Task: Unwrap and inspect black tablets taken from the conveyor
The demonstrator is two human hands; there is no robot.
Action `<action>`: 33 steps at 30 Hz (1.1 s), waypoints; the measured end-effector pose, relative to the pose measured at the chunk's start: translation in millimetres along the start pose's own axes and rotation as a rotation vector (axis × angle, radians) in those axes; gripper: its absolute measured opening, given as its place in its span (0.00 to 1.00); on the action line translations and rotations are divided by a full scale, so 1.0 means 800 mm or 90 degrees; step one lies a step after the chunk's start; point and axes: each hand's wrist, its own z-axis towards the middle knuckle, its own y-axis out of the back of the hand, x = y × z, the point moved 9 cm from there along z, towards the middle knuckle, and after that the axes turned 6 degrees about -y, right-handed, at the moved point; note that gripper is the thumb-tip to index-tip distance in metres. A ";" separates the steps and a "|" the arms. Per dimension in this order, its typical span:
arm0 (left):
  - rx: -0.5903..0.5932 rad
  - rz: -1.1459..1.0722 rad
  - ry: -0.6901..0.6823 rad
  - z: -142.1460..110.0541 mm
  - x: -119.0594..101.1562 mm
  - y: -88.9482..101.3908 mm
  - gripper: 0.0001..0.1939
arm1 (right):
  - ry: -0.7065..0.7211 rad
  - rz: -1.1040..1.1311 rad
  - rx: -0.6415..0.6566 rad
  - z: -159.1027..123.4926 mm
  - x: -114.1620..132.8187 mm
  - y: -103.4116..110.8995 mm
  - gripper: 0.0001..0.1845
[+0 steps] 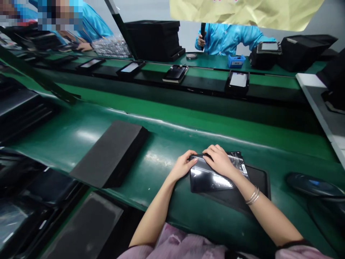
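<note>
A black glossy tablet (202,180) lies tilted across a dark shallow tray (260,178) on the green bench. My left hand (183,166) grips the tablet's upper left corner, its thumb on the screen and its fingers at the far edge. Beside it, my right hand (219,160) pinches the top edge, thumb over the screen; its fingertips are partly hidden. Clear film (238,162) with a small white label sticks out past the tablet on the right, under my right wrist.
A dark foam block (110,154) sits on the bench to the left. At right is a dark rounded device (312,184). Beyond the bench, a conveyor (205,81) carries several devices in black trays. Co-workers in blue (226,37) stand behind it. Stacked black trays (153,39) rise there.
</note>
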 end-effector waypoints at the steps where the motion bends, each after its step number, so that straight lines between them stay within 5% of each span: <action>1: 0.001 0.013 -0.001 0.000 0.000 0.000 0.17 | -0.008 0.005 0.005 0.000 -0.001 -0.003 0.08; 10: 0.041 0.040 -0.050 0.009 -0.014 -0.003 0.16 | -0.036 0.020 0.039 -0.002 -0.006 -0.006 0.11; 33: -0.006 0.068 -0.024 0.004 -0.010 0.000 0.18 | -0.059 0.009 0.079 0.002 -0.004 -0.006 0.11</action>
